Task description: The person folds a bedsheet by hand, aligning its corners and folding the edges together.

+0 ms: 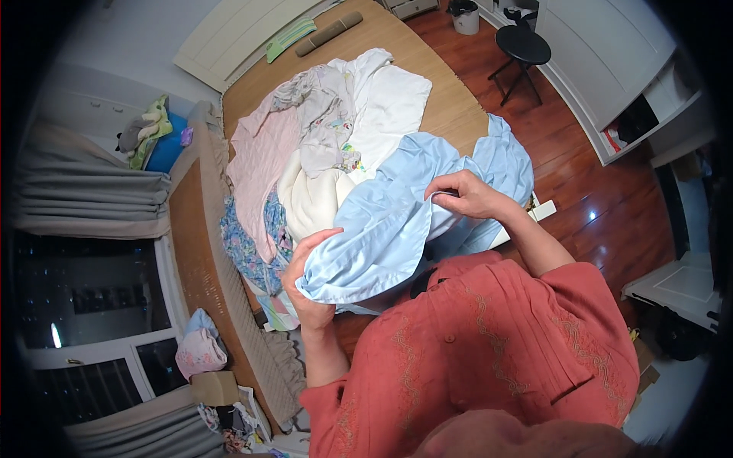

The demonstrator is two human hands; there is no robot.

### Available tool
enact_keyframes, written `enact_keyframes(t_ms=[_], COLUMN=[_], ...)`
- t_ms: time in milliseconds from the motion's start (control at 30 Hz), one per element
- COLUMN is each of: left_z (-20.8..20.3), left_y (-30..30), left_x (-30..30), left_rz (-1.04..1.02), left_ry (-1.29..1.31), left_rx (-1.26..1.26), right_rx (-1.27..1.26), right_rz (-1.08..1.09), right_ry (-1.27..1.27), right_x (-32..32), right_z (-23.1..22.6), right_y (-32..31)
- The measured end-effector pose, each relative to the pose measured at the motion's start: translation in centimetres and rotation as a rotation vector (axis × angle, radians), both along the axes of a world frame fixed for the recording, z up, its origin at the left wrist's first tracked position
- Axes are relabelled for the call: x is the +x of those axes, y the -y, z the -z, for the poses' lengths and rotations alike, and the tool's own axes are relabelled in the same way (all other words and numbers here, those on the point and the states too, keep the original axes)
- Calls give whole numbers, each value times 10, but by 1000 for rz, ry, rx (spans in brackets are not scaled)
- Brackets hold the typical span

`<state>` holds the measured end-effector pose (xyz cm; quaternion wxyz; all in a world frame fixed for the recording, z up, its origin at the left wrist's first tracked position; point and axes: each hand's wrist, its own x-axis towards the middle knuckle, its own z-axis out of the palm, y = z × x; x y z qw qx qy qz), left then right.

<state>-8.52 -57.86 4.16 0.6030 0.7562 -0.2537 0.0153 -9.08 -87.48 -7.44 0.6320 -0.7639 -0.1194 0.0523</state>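
A light blue cloth (374,240), perhaps a sheet or a quilt cover, is stretched between my hands in front of my body. My left hand (307,278) grips its left corner, with the fingers behind the fabric. My right hand (466,195) pinches an edge of the cloth between thumb and fingers. The rest of the blue fabric spreads over the near part of the bed and bunches up at the right. Just beyond my left hand lie a cream padded quilt (313,195) and a blue floral cloth (252,240).
On the bed mat (450,99) lie a pink quilt (263,149), a grey patterned cloth (321,114) and a white sheet (401,95). A rolled brown bolster (328,34) rests near the headboard (237,38). Right of the bed stand a black stool (523,46) and a white bin (464,17).
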Motion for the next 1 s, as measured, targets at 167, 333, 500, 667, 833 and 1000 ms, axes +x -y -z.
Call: enact_keyframes(t_ms=[167,333,500,667,833,1000], left_z=[-3,-7,1,19,29,20], left_y=[-3,-7,-16,-33,-49,-64], left_x=[-7,-10,-20,-17,-14,2], left_rz=[95,142,54,-102,-204,-296], left_ry=[39,100,59,42,64,188], left_rx=[-22,50,5,-80,-69,162], right_rx=[-52,-63,-42,-102,-59,-35], right_rz=[-324,-537,-555,-363,-215,-91], right_ry=[70,60,-89,-52,-128,-92], right_x=[19,31,19,14,3,-9], right_z=[-6,14,16,16,4,-11], right_y=[-10,-33,-28,-21,-8,11])
